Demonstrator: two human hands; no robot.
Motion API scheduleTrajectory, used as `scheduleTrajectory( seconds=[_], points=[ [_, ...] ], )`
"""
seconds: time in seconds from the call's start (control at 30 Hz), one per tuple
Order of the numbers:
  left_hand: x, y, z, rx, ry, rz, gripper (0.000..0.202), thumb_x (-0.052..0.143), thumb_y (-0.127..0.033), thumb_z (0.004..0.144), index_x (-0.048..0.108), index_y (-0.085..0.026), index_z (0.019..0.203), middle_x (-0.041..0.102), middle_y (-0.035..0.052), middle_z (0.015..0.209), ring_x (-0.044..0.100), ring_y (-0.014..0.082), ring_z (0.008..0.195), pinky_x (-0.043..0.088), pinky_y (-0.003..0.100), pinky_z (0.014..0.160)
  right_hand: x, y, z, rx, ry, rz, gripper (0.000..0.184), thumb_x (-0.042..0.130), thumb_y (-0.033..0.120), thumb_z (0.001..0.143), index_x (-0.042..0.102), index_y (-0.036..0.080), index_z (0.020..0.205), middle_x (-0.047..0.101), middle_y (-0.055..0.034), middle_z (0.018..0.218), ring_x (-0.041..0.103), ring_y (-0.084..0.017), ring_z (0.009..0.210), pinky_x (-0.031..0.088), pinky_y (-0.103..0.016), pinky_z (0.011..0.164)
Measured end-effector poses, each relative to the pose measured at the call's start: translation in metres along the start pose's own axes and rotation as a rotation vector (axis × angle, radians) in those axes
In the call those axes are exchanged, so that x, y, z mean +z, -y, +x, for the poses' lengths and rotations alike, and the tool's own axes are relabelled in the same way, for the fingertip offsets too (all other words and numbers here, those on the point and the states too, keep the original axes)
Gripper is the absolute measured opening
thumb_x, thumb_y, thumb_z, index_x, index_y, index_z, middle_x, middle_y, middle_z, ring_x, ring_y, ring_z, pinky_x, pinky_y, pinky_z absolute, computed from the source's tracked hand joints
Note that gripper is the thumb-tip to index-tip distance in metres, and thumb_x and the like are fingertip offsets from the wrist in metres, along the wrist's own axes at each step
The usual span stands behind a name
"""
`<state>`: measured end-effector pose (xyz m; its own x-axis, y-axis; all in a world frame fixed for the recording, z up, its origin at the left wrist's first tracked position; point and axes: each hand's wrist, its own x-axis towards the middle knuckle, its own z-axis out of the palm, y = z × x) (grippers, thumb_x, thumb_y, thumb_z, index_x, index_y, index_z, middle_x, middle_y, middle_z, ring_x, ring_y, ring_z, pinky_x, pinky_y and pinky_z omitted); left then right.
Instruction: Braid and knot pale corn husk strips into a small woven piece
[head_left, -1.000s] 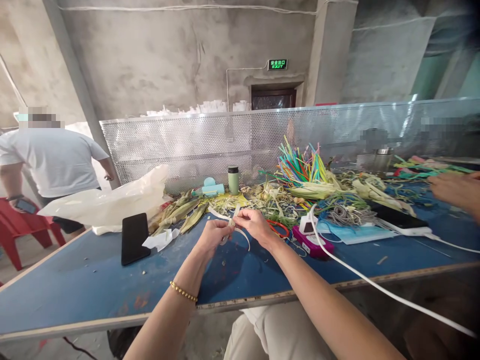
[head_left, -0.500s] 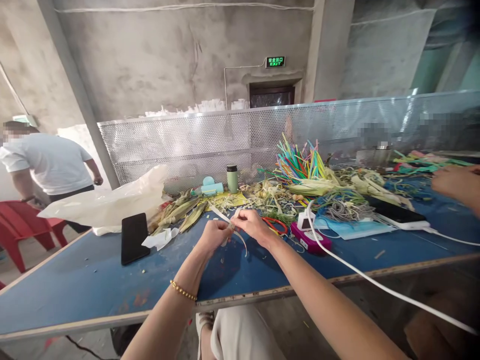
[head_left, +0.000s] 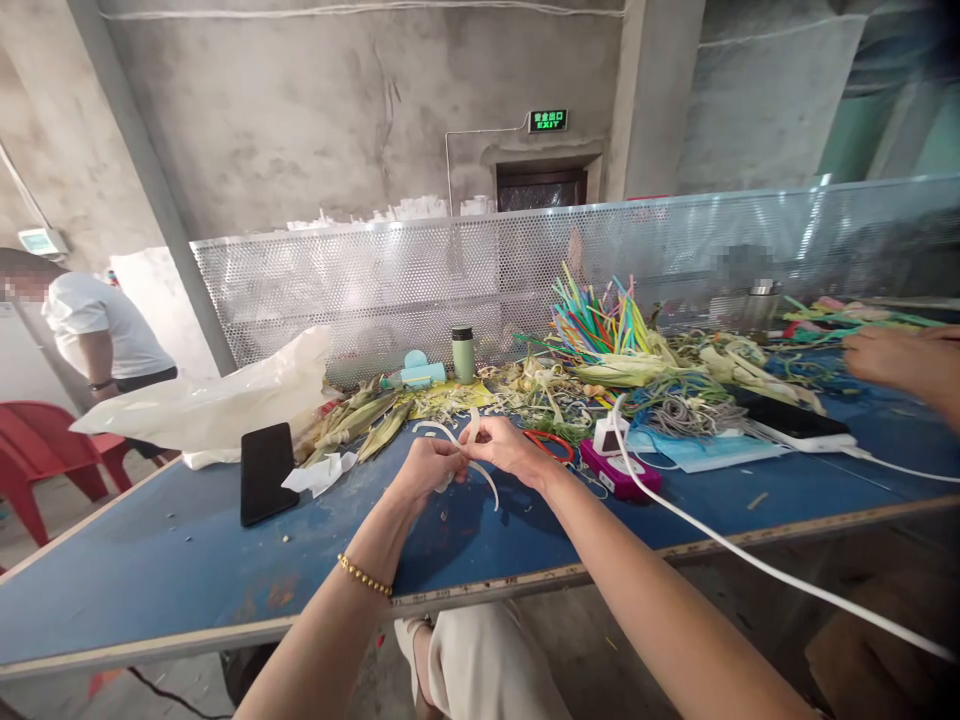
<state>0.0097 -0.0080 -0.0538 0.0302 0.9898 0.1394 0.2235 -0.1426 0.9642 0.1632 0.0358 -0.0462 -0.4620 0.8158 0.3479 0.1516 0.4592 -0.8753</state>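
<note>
My left hand (head_left: 426, 468) and my right hand (head_left: 507, 447) meet above the blue table (head_left: 150, 560), both pinched on thin pale husk strips (head_left: 480, 474). The strips curl out between the fingers, one arching down toward the table, another sticking up. A gold bead bracelet (head_left: 364, 576) sits on my left wrist. Just behind my hands lie corn husks (head_left: 367, 420) and a red ring (head_left: 553, 446).
A black phone (head_left: 262, 472), crumpled white paper (head_left: 321, 474), a white plastic bag (head_left: 225, 400), a green flask (head_left: 463, 354), coloured strips (head_left: 600, 322), a pink device (head_left: 619, 474) with white cable (head_left: 750, 562). Another person's hand (head_left: 892, 358) at right; a person by a red chair (head_left: 45, 450).
My hands stay together and keep working the strips; one strip end now points up. The person at left has moved farther left and lower in view. The view drifted slightly.
</note>
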Motion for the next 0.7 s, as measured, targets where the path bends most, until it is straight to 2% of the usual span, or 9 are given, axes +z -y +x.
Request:
scheduleTrajectory(
  seconds=[0.13, 0.27, 0.4, 0.53, 0.7],
  points=[
    [-0.003, 0.002, 0.004, 0.012, -0.011, -0.112, 0.026, 0.076, -0.035, 0.059, 0.068, -0.012, 0.053, 0.061, 0.0051, 0.051, 0.042, 0.0081, 0.044, 0.026, 0.023, 0.047, -0.001, 0.002, 0.001, -0.037, -0.067, -0.012, 0.02, 0.07, 0.031, 0.07, 0.065, 0.015, 0.081, 0.064, -0.0003, 0.07, 0.055, -0.013, 0.065, 0.041, -0.025, 0.062],
    [-0.004, 0.006, 0.009, 0.028, -0.031, -0.133, 0.03, 0.077, -0.04, 0.058, 0.068, -0.011, 0.053, 0.06, 0.0041, 0.048, 0.036, 0.0067, 0.042, 0.023, 0.023, 0.045, -0.001, 0.005, -0.002, -0.029, -0.049, -0.05, 0.028, 0.064, 0.041, 0.078, 0.065, 0.014, 0.07, 0.061, -0.0008, 0.064, 0.053, -0.013, 0.061, 0.039, -0.025, 0.059],
    [0.0, 0.012, 0.011, 0.012, -0.018, -0.068, 0.029, 0.078, -0.038, 0.058, 0.068, -0.011, 0.052, 0.06, 0.0054, 0.047, 0.04, 0.0083, 0.042, 0.026, 0.023, 0.046, 0.002, -0.004, -0.001, -0.056, -0.034, -0.08, 0.02, 0.064, 0.033, 0.076, 0.068, 0.014, 0.068, 0.064, -0.0021, 0.063, 0.056, -0.015, 0.062, 0.04, -0.026, 0.061],
    [0.002, 0.017, 0.009, 0.02, 0.022, -0.035, 0.027, 0.075, -0.036, 0.062, 0.068, -0.011, 0.052, 0.061, 0.0056, 0.048, 0.041, 0.0077, 0.042, 0.025, 0.023, 0.046, 0.003, -0.011, 0.001, -0.036, -0.061, -0.105, 0.01, 0.066, 0.024, 0.069, 0.067, 0.015, 0.065, 0.061, 0.0004, 0.06, 0.052, -0.013, 0.058, 0.036, -0.024, 0.056],
    [0.0, 0.012, 0.005, -0.039, 0.064, -0.28, 0.029, 0.083, -0.035, 0.057, 0.073, -0.009, 0.065, 0.067, 0.0076, 0.059, 0.056, 0.0115, 0.052, 0.035, 0.023, 0.051, 0.001, -0.005, -0.001, 0.013, -0.05, 0.044, 0.013, 0.07, 0.027, 0.068, 0.064, 0.016, 0.069, 0.057, 0.0019, 0.06, 0.048, -0.01, 0.055, 0.036, -0.023, 0.052]
  ],
)
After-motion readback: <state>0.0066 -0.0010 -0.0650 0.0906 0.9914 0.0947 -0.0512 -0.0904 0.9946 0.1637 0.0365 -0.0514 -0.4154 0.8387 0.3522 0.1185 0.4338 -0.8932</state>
